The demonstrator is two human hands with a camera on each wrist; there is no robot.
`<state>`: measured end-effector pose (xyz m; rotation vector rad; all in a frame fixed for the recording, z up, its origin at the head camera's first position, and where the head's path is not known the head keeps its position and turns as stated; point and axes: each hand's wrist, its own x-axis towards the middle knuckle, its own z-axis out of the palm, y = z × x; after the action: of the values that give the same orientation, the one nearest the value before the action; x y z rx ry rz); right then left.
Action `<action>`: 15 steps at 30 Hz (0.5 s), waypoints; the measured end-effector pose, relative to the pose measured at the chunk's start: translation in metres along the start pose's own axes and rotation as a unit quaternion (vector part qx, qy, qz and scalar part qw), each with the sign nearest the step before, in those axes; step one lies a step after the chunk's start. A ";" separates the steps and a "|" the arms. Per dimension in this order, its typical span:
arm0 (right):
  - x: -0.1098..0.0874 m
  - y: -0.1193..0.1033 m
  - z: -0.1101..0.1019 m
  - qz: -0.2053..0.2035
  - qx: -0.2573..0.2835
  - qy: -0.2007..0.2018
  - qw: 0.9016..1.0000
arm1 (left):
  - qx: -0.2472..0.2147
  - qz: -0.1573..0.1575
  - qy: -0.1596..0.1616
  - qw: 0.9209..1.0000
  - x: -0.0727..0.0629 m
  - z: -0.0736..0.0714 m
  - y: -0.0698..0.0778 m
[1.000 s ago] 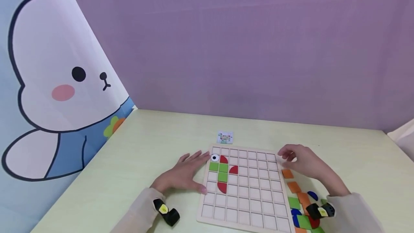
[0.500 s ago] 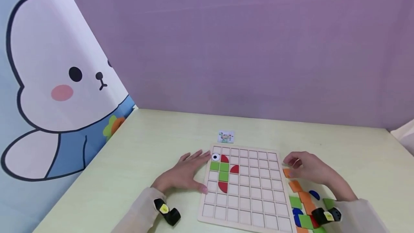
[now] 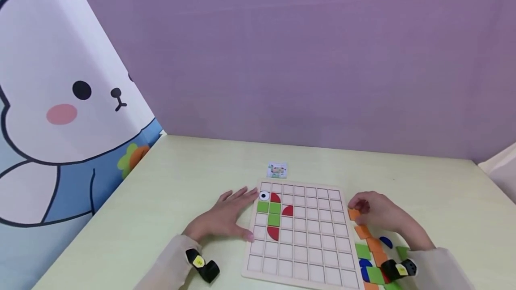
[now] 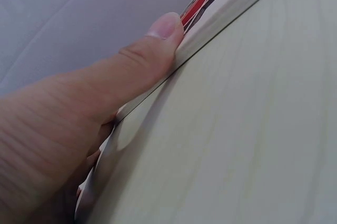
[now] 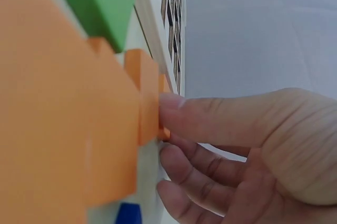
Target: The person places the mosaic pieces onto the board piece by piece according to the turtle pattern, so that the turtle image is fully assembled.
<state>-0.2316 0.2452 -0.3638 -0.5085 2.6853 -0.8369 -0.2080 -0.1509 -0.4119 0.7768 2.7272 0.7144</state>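
Note:
A light wooden grid board (image 3: 298, 254) lies on the table, with a round eye tile (image 3: 264, 195), green square tiles (image 3: 274, 219) and red quarter-round tiles (image 3: 273, 233) in its left cells. My left hand (image 3: 223, 218) lies spread at the board's left edge. In the left wrist view its thumb (image 4: 166, 26) rests against the board's rim. Beyond the right edge, my right hand (image 3: 376, 211) has its thumb and fingers curled at the farthest orange square tile (image 3: 354, 214). The right wrist view shows the thumb (image 5: 174, 109) against that tile's edge; the index fingertip is hidden.
More orange tiles (image 3: 362, 232), green tiles (image 3: 362, 251) and a blue half-round tile (image 3: 386, 242) lie loose along the board's right side, partly under the right wrist. A small picture card (image 3: 277, 170) lies behind the board. A purple backdrop (image 3: 302, 66) rises behind the table.
My right hand has come down and nearer to me, from beside the board's far right corner onto the farthest orange tile. The left hand stays at the board; the view has shifted slightly.

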 end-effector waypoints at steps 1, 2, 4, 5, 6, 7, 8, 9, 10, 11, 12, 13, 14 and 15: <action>-0.001 -0.001 0.000 0.003 -0.003 -0.001 1.000 | -0.003 0.001 0.000 1.000 0.000 0.000 0.000; -0.001 -0.001 0.000 0.003 -0.005 -0.002 1.000 | -0.004 0.002 0.000 1.000 0.000 -0.001 0.000; -0.003 -0.002 0.000 0.004 -0.009 -0.003 1.000 | -0.005 0.002 -0.001 1.000 0.000 -0.001 0.001; -0.003 -0.003 0.000 0.005 -0.010 -0.003 1.000 | -0.005 0.002 -0.002 1.000 -0.001 -0.001 0.001; -0.003 -0.004 0.000 0.008 -0.009 -0.004 1.000 | -0.005 0.000 -0.002 1.000 -0.001 -0.001 0.001; -0.004 -0.004 0.000 0.008 -0.008 -0.006 1.000 | -0.004 0.000 -0.003 1.000 -0.001 -0.001 0.002; -0.004 -0.005 0.000 0.007 -0.007 -0.007 1.000 | -0.003 -0.001 -0.003 1.000 -0.002 -0.002 0.002; -0.004 -0.006 0.000 0.010 -0.007 -0.007 1.000 | -0.003 -0.002 -0.003 1.000 -0.002 -0.002 0.002; -0.004 -0.007 0.000 0.010 -0.007 -0.007 1.000 | -0.003 -0.003 -0.003 1.000 -0.002 -0.002 0.002; -0.005 -0.007 0.000 0.011 -0.007 -0.006 1.000 | -0.003 -0.003 -0.003 1.000 -0.003 -0.003 0.003; -0.005 -0.008 0.000 0.011 -0.007 -0.006 1.000 | -0.004 -0.004 -0.003 1.000 -0.003 -0.003 0.003; -0.006 -0.009 0.000 0.011 -0.008 -0.004 1.000 | -0.004 -0.004 -0.003 1.000 -0.003 -0.003 0.003; -0.006 -0.009 0.000 0.010 -0.007 -0.002 1.000 | -0.005 -0.004 -0.002 1.000 -0.003 -0.003 0.003; -0.006 -0.010 -0.001 0.008 -0.007 -0.001 1.000 | -0.004 -0.004 -0.002 1.000 -0.004 -0.003 0.003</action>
<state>-0.2237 0.2405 -0.3562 -0.4909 2.6921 -0.8136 -0.2048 -0.1520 -0.4075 0.7634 2.7203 0.7222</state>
